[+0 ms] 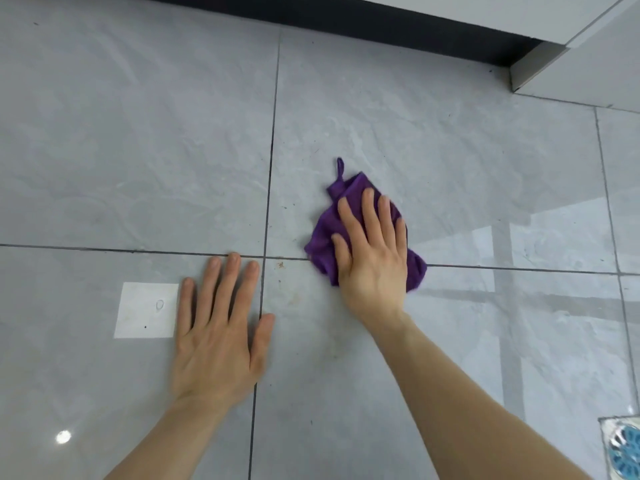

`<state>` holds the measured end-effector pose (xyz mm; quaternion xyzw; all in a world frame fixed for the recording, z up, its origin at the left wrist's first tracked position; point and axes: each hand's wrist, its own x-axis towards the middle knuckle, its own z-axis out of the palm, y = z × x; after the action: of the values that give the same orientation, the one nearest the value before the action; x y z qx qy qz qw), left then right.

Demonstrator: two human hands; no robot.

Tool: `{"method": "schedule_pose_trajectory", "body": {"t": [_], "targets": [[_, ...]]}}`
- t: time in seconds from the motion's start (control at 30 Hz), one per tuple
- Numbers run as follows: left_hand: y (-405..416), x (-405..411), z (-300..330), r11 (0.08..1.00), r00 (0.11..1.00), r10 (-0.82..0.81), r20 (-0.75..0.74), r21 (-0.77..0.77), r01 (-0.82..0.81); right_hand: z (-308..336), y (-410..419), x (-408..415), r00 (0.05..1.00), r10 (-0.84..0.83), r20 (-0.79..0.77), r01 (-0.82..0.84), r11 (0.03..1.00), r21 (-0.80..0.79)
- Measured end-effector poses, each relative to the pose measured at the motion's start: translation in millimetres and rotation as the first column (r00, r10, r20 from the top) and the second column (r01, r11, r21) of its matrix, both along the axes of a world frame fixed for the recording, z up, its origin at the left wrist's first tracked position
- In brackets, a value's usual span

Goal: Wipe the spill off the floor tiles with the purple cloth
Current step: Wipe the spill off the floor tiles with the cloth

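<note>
The right hand (372, 258) lay flat on the purple cloth (323, 233), fingers spread and pressing it to the tiles rather than gripping it. The cloth was bunched under the palm, straddling the grout line just right of where four tiles meet, its hanging loop (340, 167) trailing toward the wall. The left hand (218, 327) was open too, planted bare on the floor (138, 133) as a prop, holding nothing, its thumb over the upright grout line.

Between the two hands the job looked unfinished. A faint brownish smear (296, 304) ringed the tile just below the crossing, and small rusty specks (281, 265) sat beside the grout joint, left of the cloth. I judged the wiping was under way, but the cloth had not covered that patch; it would need to sweep left and toward the person. I could not tell how wet the tiles were, for they shone all over.

Further out, a white square (145, 310) lay by the left hand, and a drain (623, 448) showed at the near right corner.
</note>
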<state>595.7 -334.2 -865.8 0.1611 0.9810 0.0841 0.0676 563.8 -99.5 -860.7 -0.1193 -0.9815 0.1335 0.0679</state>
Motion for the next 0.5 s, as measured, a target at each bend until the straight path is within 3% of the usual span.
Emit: {"method": "schedule_pose_trajectory", "body": {"t": [0.13,0.3,0.4,0.47,0.5], "targets": [[1,4,-5,1.0,1.0,0.003,0.015,-0.006,-0.003,5,5,-10,0.997,-0.066,-0.029,0.059,0.979,-0.196],[-2,-3,-8,1.0,1.0,0.012,0.012,-0.002,-0.012,57,14,-10,0.937,-0.336,-0.09,0.235,0.801,-0.55],[-4,-3,-9,1.0,1.0,0.011,0.005,-0.001,-0.011,91,25,4,0.941,-0.323,0.102,0.299,0.649,-0.699],[-3,-3,-9,1.0,1.0,0.013,-0.001,-0.016,-0.013,104,25,16,0.93,-0.191,0.313,0.366,0.52,-0.771],[-3,-3,-9,1.0,1.0,0.013,-0.001,-0.022,-0.013,104,21,23,0.915,-0.124,0.384,0.39,0.516,-0.763]]}}
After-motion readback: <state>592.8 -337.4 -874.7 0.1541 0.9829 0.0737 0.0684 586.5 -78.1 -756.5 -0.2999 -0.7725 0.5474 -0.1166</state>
